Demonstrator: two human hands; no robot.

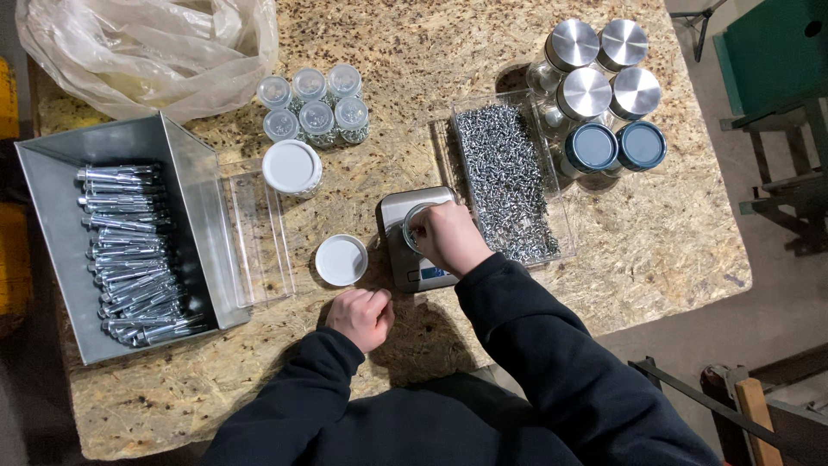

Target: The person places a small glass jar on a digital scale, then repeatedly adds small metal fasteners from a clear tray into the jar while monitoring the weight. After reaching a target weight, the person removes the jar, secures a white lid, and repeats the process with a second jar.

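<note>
Right hand (448, 237): covers most of the small glass jar (414, 226) on the scale (412, 259); jar contents hidden, fingertips not visible. Scale display: partly under the wrist. Left hand (360, 316): curled, palm side unseen. Plastic bag (147, 52), beyond the metal bin (60, 233): cut off by the top edge.

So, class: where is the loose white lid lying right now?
In the head view, the loose white lid lies flat on the table, just left of the small scale and just above the person's closed left hand.
</note>
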